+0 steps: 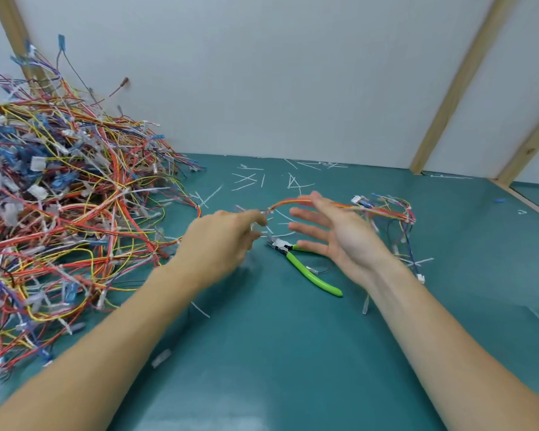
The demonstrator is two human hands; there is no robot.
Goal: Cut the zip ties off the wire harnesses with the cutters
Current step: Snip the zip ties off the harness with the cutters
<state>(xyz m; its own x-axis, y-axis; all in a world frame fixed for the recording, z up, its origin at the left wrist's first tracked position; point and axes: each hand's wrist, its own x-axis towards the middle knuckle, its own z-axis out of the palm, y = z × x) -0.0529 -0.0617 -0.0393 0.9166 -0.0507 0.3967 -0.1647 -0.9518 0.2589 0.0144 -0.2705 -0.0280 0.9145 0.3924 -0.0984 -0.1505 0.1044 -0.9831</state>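
At far left I see the pile of wire harnesses (pixel 59 206), a loose tangle of red, yellow, blue and orange leads still carrying white ties and connectors, heaped against the wall. Next, my left hand (pixel 221 241) pinches one end of a single harness (pixel 293 203) between curled fingertips, lifted clear of the tabletop (pixel 262 353). The harness arcs rightward to my right hand (pixel 333 231), whose fingers are spread and straight, the wires draped over the index finger rather than gripped; the harness's far end trails into a small cluster of leads further right. The cutters (pixel 308 269), green-handled, lie on the tabletop just below and between the two hands, unheld. In my judgement, this step goes best if I keep the bundle taut with the left hand, find the tie, then take up the cutters with the right hand and nip the strap only, jaws clear of the insulation. The tabletop is a teal mat strewn with cut tie offcuts (pixel 246 178); behind stand pale wall panels with wooden battens (pixel 448 98).
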